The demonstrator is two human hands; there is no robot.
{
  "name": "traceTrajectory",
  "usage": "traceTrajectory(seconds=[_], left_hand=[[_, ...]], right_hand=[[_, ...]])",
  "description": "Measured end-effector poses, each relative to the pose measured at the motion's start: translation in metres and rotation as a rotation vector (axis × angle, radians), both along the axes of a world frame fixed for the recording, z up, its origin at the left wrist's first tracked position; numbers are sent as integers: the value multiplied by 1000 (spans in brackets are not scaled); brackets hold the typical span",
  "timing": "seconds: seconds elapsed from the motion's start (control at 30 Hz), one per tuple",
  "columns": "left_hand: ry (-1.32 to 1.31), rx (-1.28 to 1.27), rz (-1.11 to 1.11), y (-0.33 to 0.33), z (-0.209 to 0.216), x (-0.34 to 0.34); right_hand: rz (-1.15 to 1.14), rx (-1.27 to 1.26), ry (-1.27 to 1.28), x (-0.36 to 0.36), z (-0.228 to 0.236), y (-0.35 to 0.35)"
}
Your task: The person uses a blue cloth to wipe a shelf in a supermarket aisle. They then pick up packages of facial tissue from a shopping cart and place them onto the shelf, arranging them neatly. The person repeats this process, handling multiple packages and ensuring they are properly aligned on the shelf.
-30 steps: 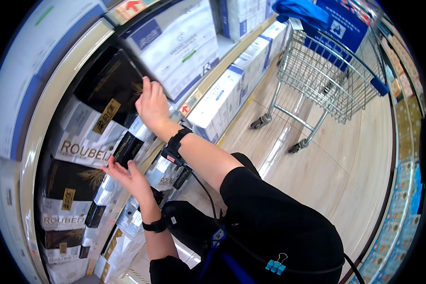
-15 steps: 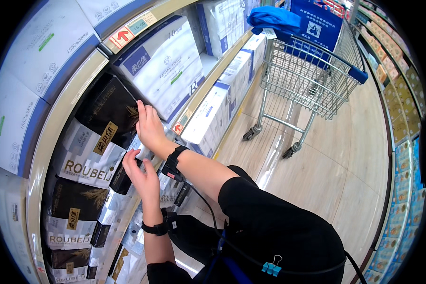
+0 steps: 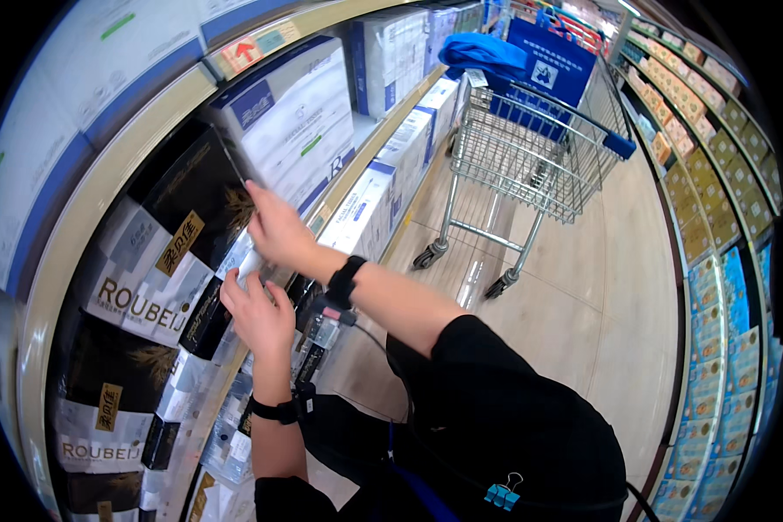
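A large black-and-white tissue pack (image 3: 152, 261) stands on the left shelf, gold marks on its front. The fingertips of my right hand (image 3: 280, 230) rest at its upper right edge, next to a gold leaf print, with fingers outstretched; the thumb is not clearly seen. Lower down, my left hand (image 3: 259, 315) is at the shelf front by the pack's lower right corner, palm facing the shelf and fingers apart. Whether the left fingertips touch the pack I cannot tell. Neither hand visibly holds anything.
White-and-blue tissue packs (image 3: 287, 122) stand beside the black one, with more of them (image 3: 357, 213) below. A wire shopping cart (image 3: 531, 157) with a blue cloth (image 3: 483, 56) on it stands in the aisle. Opposite, shelves (image 3: 713, 348) hold coloured packages.
The whole view has shifted, so the cart and the opposite shelves sit further left. My right hand stays at the pack's edge; my left remains just below it, with its fingers slightly more spread.
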State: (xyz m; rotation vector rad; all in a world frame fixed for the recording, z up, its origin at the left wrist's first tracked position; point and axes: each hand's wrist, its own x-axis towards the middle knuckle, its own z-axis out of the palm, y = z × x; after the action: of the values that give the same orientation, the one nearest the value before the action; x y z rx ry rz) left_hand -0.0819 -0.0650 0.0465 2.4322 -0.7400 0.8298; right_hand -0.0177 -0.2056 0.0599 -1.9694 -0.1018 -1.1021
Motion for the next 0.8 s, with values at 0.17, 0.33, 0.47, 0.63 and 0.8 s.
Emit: traceTrajectory(seconds=[0.17,0.33,0.47,0.63,0.8], left_hand=[[69,12,0,-4,9,0],[-64,112,84,-7,0,7],[18,-23,-58,-33,3,9],[332,-372,-209,-116,4,22],[361,-689,-121,-175,-12,56]], right_hand=[[-183,-301,-198,-4,71,-67],[-352,-531,-424,26,103,-111],[-266,-646,-380,46,113,-138],[-166,-660,-445,76,114,-166],[-39,-480,-537,95,107,-174]])
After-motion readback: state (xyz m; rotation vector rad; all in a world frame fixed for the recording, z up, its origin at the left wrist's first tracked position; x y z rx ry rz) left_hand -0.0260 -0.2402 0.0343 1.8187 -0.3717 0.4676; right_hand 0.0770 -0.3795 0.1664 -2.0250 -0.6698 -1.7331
